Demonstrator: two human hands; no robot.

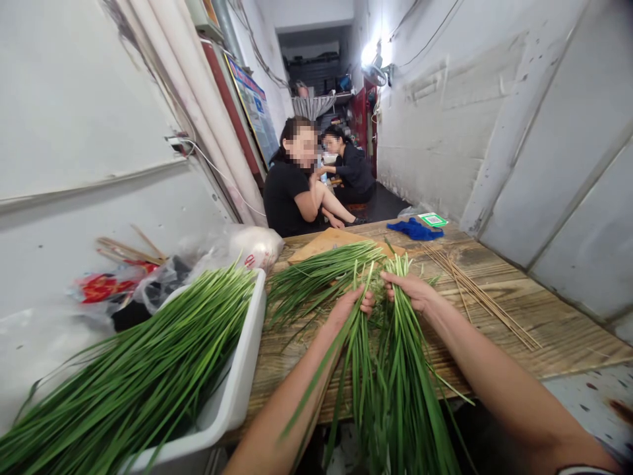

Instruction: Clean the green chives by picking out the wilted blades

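Note:
My left hand [357, 305] is closed around a small bunch of garlic chives [360, 349], pale ends up and green leaves hanging below. Just to its right, my right hand [409, 289] grips a thicker bunch of garlic chives [408, 369] near its pale ends. Both bunches droop over the near edge of the wooden table [306, 369]. Behind my hands lies a pile of chives [321, 270] on the tabletop. A white plastic bin [250, 369] on the left is heaped with more chives [173, 356].
Thin wooden sticks [489, 300] lie on the table's right side. A blue cloth [414, 229] and a green-and-white QR card [433, 220] are at the far edge. Plastic bags [254, 246] sit behind the bin. Two people [291, 198] sit beyond the table.

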